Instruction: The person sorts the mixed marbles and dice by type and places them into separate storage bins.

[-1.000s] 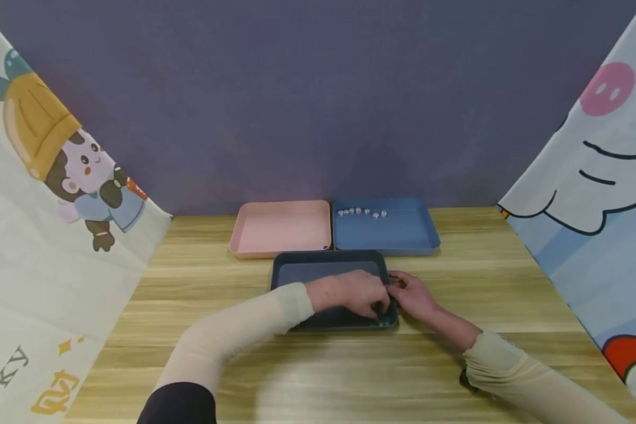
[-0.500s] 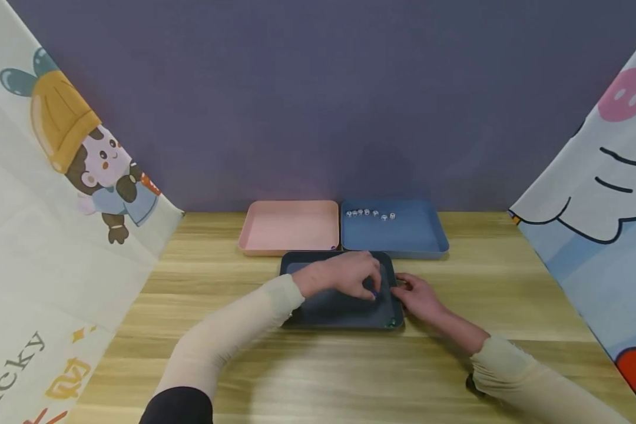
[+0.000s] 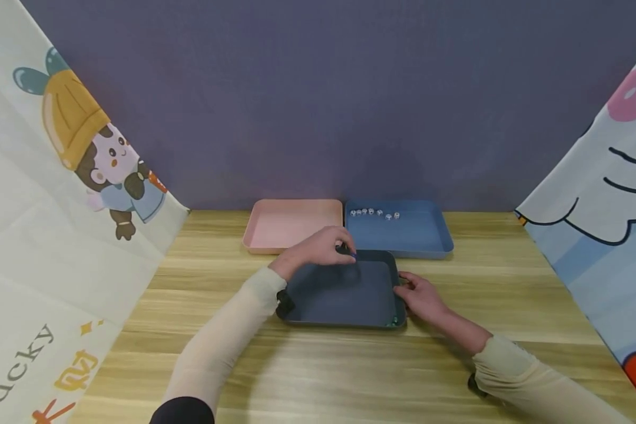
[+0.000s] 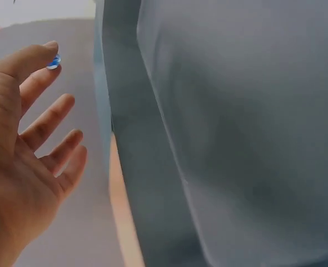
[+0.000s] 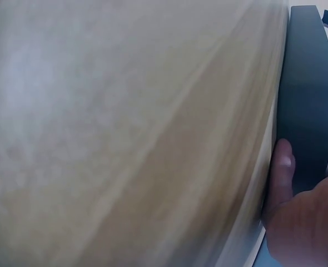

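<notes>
My left hand (image 3: pixel 323 246) is above the far edge of the dark tray (image 3: pixel 344 297), near the front of the pink tray (image 3: pixel 291 221). Between thumb and forefinger it pinches a small glossy blue bead (image 4: pixel 54 62); the other fingers are spread, as the left wrist view shows. My right hand (image 3: pixel 425 300) grips the dark tray's right side, one digit lying along the outer wall in the right wrist view. Small green pieces (image 3: pixel 394 321) lie in that tray's near right corner, too small to make out.
Behind the dark tray, to the right of the pink one, stands a blue tray (image 3: pixel 403 238) with several white dice (image 3: pixel 371 211) along its far side. A dark wall panel (image 3: pixel 318 106) rises behind the wooden table (image 3: pixel 328 377). Printed cloths hang on both sides.
My left hand has moved from the dark tray's near right corner up and away to its far edge, carrying the blue bead. The right hand keeps its grip. The head view has shifted slightly.
</notes>
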